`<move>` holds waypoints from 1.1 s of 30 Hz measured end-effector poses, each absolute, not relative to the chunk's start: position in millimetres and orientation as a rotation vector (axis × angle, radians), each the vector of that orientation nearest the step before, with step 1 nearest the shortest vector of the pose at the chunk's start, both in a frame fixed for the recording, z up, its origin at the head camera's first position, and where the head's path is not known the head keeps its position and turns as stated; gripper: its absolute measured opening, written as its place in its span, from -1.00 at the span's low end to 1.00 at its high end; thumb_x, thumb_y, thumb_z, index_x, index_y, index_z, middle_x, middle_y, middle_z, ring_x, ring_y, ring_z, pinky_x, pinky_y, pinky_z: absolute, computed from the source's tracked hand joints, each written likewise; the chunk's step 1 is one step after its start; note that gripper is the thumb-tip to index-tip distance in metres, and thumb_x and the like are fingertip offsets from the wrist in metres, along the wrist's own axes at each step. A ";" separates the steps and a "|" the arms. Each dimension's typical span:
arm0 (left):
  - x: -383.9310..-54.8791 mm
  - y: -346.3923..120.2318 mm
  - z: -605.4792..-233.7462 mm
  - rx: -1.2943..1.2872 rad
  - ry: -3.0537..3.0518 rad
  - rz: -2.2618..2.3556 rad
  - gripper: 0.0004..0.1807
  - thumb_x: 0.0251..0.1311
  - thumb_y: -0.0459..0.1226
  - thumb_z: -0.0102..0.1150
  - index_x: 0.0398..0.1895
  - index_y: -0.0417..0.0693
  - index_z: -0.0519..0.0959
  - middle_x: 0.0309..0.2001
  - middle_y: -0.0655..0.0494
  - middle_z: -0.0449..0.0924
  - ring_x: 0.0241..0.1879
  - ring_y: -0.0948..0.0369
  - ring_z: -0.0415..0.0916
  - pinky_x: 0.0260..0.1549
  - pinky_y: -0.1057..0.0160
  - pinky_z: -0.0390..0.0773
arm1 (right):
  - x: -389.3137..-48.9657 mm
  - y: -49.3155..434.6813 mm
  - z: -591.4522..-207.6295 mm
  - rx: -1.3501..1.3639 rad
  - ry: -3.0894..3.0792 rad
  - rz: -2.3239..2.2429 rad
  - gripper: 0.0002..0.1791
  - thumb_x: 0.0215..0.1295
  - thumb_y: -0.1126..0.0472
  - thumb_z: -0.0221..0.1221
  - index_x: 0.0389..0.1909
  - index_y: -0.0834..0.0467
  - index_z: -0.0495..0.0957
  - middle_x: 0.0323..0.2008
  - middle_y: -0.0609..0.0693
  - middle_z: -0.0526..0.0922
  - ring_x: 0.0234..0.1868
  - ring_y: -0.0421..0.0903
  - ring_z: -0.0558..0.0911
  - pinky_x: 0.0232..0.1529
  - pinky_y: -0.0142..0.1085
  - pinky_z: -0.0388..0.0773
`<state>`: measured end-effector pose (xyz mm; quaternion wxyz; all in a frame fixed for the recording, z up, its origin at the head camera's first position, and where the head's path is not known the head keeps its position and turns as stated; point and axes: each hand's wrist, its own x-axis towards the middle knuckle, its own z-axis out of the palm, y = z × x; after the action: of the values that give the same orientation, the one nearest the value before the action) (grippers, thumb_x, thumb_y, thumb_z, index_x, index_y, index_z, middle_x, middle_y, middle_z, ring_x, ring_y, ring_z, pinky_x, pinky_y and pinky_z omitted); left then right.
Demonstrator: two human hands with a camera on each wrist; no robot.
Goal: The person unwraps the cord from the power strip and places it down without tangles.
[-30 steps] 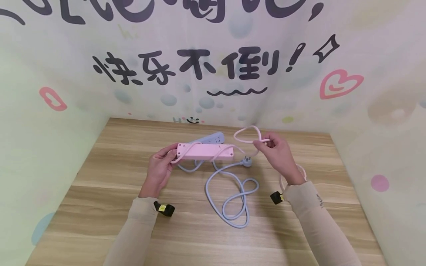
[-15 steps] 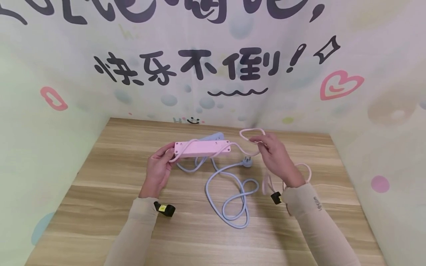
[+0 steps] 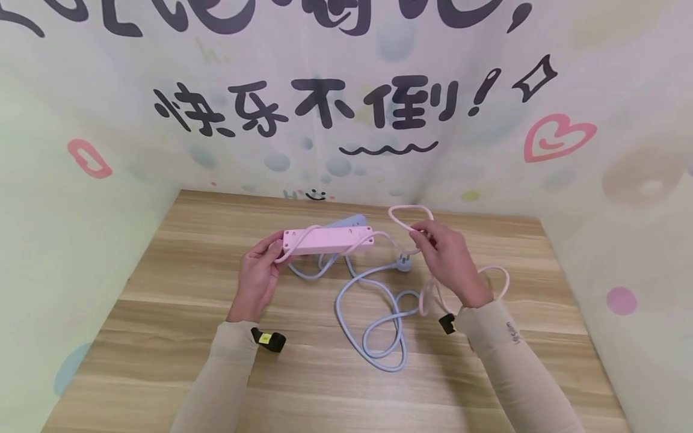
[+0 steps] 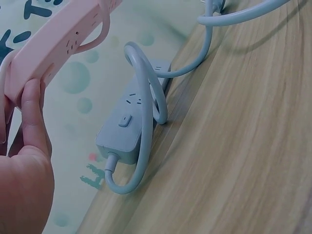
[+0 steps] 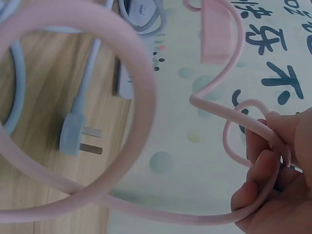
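My left hand (image 3: 258, 273) grips the left end of a pink power strip (image 3: 327, 240), lifted above the table. Its pink cord (image 3: 411, 207) crosses the strip's body in the head view and runs on to the right. Between thumb and fingers, my right hand (image 3: 450, 260) pinches that cord, and a loop stands up beyond the fingertips. More pink cord hangs in a large loop under the right wrist, close to the right wrist camera. Sockets on the pink strip (image 4: 63, 44) face the left wrist view. The pink cord's plug is not visible.
Behind the pink strip lies a blue power strip (image 4: 129, 114) on the wooden table (image 3: 303, 385). Its blue cord (image 3: 338, 304) spreads in loops across the middle, with the blue plug (image 5: 72, 135) prongs out. Printed cloth walls (image 3: 243, 162) enclose the back and sides.
The pink strip has moved slightly left and up. My right hand has shifted its hold on the cord, with the fingers now more to the left. Pink cord now hangs below the right wrist.
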<state>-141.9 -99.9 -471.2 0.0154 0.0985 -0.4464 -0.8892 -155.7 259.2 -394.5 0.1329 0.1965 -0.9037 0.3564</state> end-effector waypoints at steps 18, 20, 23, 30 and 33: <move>-144.0 -96.0 -466.9 0.339 -1.294 -2.790 -0.77 0.39 -0.34 0.15 -0.22 0.09 0.80 -0.13 0.10 0.76 -0.20 0.27 0.73 -0.24 0.38 0.76 | -134.0 270.6 -376.8 0.727 -2.668 1.350 -0.87 0.46 0.26 0.19 -0.11 0.05 0.70 -0.46 -0.07 0.63 -0.44 -0.25 0.55 -0.46 -0.41 0.50; -144.1 -97.0 -466.4 0.338 -1.275 -2.796 -0.78 0.38 -0.33 0.16 -0.21 0.08 0.80 -0.12 0.10 0.76 -0.19 0.26 0.74 -0.23 0.38 0.76 | -132.5 271.8 -378.4 0.757 -2.700 1.369 -0.87 0.46 0.26 0.19 -0.11 0.07 0.70 -0.45 -0.09 0.64 -0.44 -0.24 0.55 -0.43 -0.40 0.55; -144.1 -98.2 -465.2 0.331 -1.254 -2.798 -0.80 0.37 -0.32 0.18 -0.20 0.07 0.80 -0.11 0.08 0.76 -0.19 0.24 0.74 -0.24 0.38 0.76 | -132.1 274.3 -383.8 0.760 -2.751 1.400 -0.87 0.47 0.23 0.19 -0.11 0.09 0.70 -0.44 -0.11 0.64 -0.43 -0.18 0.59 -0.40 -0.35 0.62; -144.0 -99.6 -463.2 0.342 -1.244 -2.795 -0.79 0.39 -0.31 0.16 -0.17 0.06 0.79 -0.09 0.09 0.75 -0.19 0.25 0.73 -0.25 0.39 0.75 | -139.5 280.0 -400.8 0.660 -2.811 1.366 -0.84 0.50 0.18 0.16 -0.08 0.09 0.68 -0.41 0.12 0.68 -0.46 -0.08 0.62 -0.41 -0.34 0.64; -142.9 -100.0 -462.9 0.320 -1.231 -2.809 -0.79 0.39 -0.32 0.16 -0.17 0.05 0.79 -0.10 0.08 0.75 -0.18 0.25 0.74 -0.22 0.36 0.76 | -144.7 281.0 -407.7 0.602 -2.853 1.340 -0.83 0.50 0.13 0.17 -0.07 0.06 0.68 -0.40 0.11 0.69 -0.44 -0.09 0.63 -0.40 -0.37 0.63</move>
<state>-142.9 -100.0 -462.9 0.0289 0.1038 -0.3989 -0.9106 -144.7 281.0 -407.7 -0.0337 0.1874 -0.8886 0.4172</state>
